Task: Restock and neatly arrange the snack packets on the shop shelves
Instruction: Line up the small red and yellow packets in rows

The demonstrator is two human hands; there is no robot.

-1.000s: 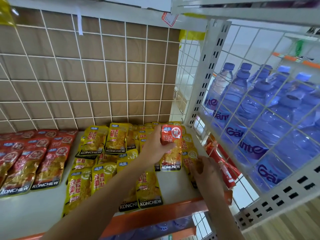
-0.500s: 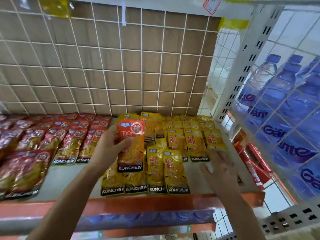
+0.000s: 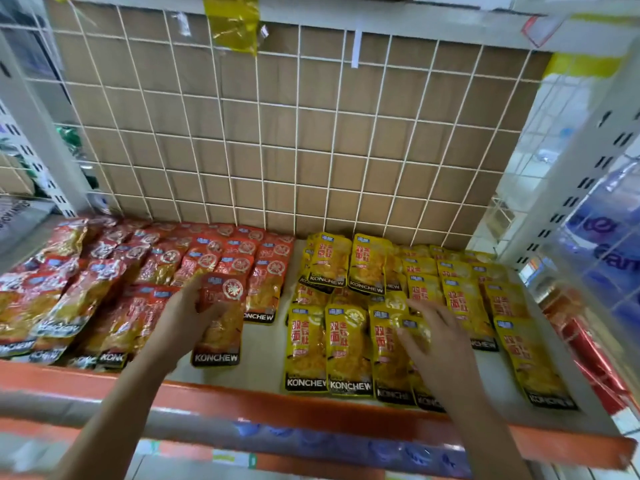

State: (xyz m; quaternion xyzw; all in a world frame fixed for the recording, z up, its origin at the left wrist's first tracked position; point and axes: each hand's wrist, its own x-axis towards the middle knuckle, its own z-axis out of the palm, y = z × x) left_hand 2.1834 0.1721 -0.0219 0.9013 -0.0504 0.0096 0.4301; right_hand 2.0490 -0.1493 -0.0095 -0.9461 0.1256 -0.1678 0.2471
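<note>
- Your left hand [image 3: 180, 317] has its grip clamped on a glossy red foil packet [image 3: 221, 320], flat and rectangular, with its lower end near the shelf's front edge.
- Your right hand [image 3: 438, 336] hovers with fingers spread, grip apart, over the front row of the shiny yellow packets [image 3: 346, 348] towards the shelf's right end.
- The crinkled red packets [image 3: 104, 271] overlap across the left half of the pale shelf [image 3: 263, 358].
- A white wire grid [image 3: 298, 133] backs the shelf against brown board.
</note>
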